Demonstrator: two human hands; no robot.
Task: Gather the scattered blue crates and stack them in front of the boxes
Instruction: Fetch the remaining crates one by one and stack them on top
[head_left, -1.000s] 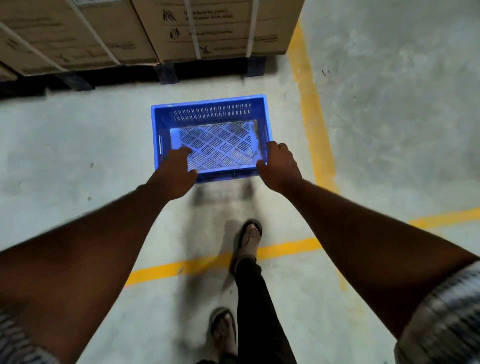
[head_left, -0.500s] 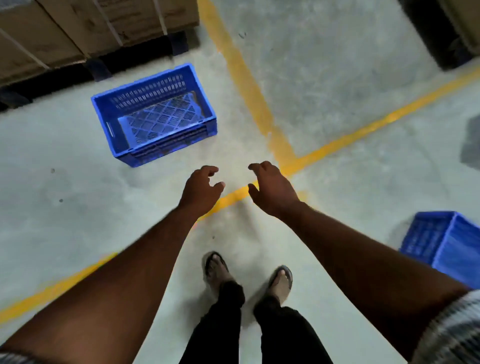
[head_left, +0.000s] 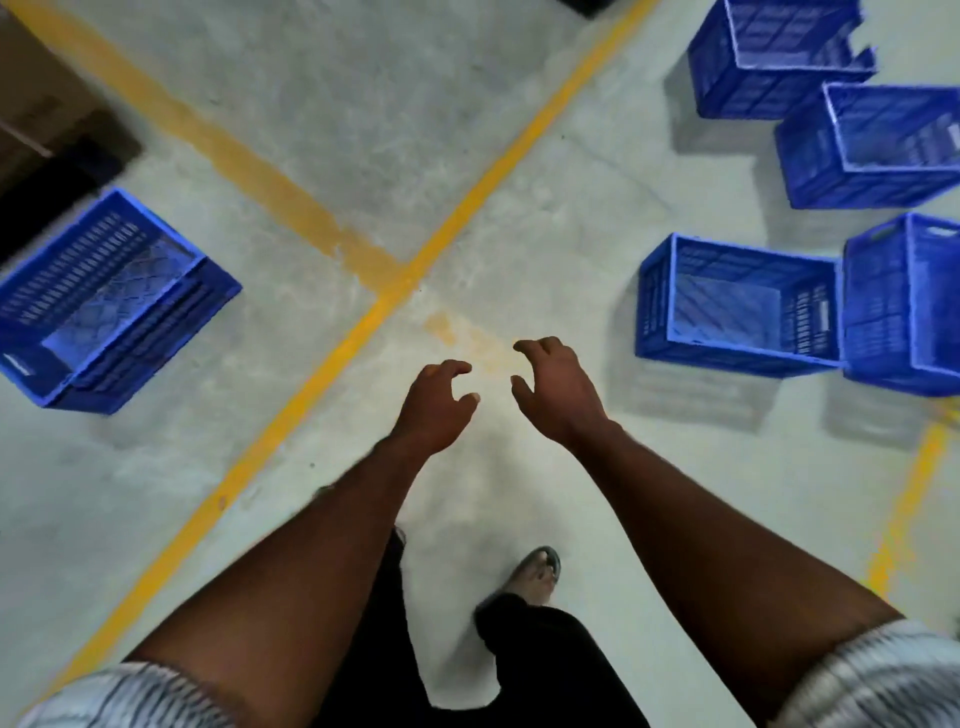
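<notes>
One blue crate (head_left: 109, 301) stands on the concrete floor at the left, close to the cardboard boxes (head_left: 31, 98) on their dark pallet. Several more blue crates lie scattered at the right: the nearest one (head_left: 737, 306) upright, another (head_left: 904, 306) tilted against it, and two further back (head_left: 872, 150) (head_left: 774, 57). My left hand (head_left: 436, 400) and my right hand (head_left: 558, 389) hang in the middle of the view, both empty, fingers curled and apart. The nearest scattered crate is to the right of my right hand.
Yellow floor lines (head_left: 363, 322) cross just ahead of my hands, and another yellow line (head_left: 904, 499) runs at the right. My foot in a sandal (head_left: 537, 571) and black trouser legs show below my arms.
I let go of the blue crate, which now stands in front of the boxes. My view has swung right, away from it, and the scattered crates have come into sight.
</notes>
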